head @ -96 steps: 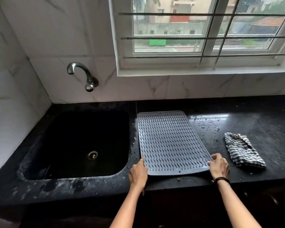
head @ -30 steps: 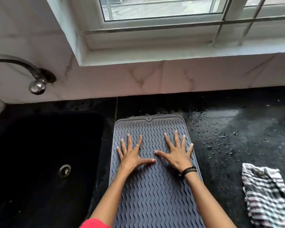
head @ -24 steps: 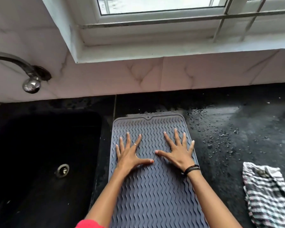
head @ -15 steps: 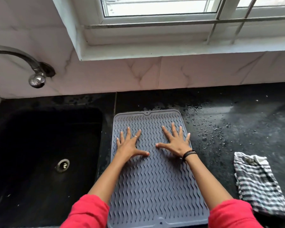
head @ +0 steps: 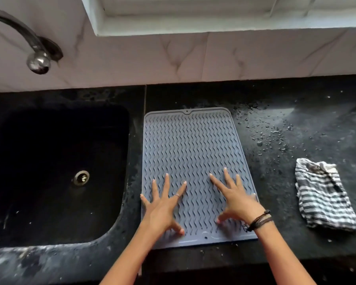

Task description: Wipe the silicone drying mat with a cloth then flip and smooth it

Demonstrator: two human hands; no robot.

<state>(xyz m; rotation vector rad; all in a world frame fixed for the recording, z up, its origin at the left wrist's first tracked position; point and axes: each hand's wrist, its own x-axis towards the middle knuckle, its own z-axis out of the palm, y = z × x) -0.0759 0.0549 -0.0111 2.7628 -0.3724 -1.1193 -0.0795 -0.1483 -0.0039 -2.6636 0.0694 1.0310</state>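
The grey silicone drying mat (head: 190, 147) lies flat on the black counter, just right of the sink, its wavy ridges facing up. My left hand (head: 162, 204) presses palm-down on the mat's near left part, fingers spread, a ring on one finger. On the near right part rests my right hand (head: 235, 199), also flat with fingers apart and a dark band at the wrist. Neither hand holds anything. The striped black-and-white cloth (head: 325, 194) sits crumpled on the counter, well right of the mat and untouched.
A black sink (head: 56, 173) with a metal drain lies to the left. The curved metal tap (head: 36, 58) juts from the marble wall above it. Water drops (head: 269, 136) speckle the counter (head: 296, 112) right of the mat. The counter's front edge runs just below the mat.
Both flat hands have slid from the mat's far half back toward its near edge. The view has tilted down and pulled back. The cloth has stayed in place.
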